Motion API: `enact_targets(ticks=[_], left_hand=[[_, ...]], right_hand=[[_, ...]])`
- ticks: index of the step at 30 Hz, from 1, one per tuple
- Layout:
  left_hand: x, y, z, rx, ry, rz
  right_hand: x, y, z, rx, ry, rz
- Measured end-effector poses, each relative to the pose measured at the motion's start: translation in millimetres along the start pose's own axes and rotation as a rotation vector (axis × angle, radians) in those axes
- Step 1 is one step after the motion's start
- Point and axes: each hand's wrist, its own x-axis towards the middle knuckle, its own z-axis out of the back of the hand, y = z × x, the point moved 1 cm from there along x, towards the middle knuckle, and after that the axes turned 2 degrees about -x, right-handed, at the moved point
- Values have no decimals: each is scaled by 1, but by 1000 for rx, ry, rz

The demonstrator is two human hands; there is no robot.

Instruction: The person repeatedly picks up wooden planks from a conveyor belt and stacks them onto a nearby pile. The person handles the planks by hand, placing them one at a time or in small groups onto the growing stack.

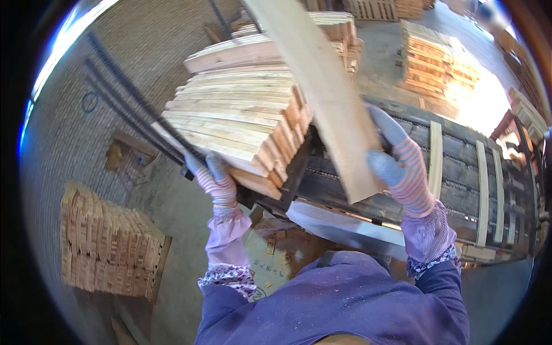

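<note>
My right hand (pixel 399 167), in a striped glove with blue-grey fingertips, grips a long pale wooden board (pixel 322 86) near its lower end. The board is raised at a slant, and its far end runs past the upper edge of the view. To its left is a stack of wooden boards (pixel 230 112), laid side by side in layers. My left hand (pixel 215 181), gloved alike, is at the near side of that stack, fingers apart and touching the nearest boards; some fingertips are hidden.
A black slatted chain conveyor (pixel 397 190) stretches right, with several spaced boards (pixel 482 190) across it. Dark chains (pixel 132 98) hang left of the stack. More stacked wood stands at lower left (pixel 109 241) and upper right (pixel 434 63). A brick wall (pixel 138 52) rises behind.
</note>
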Motion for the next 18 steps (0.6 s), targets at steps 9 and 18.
enact_targets(ticks=[9, 18], left_hand=[[7, -44, 14, 50, -116, -102], [-47, -210, -9, -383, 70, -194]], right_hand=[[78, 29, -193, -1033, 415, 574], [77, 45, -92, -547, 523, 522]])
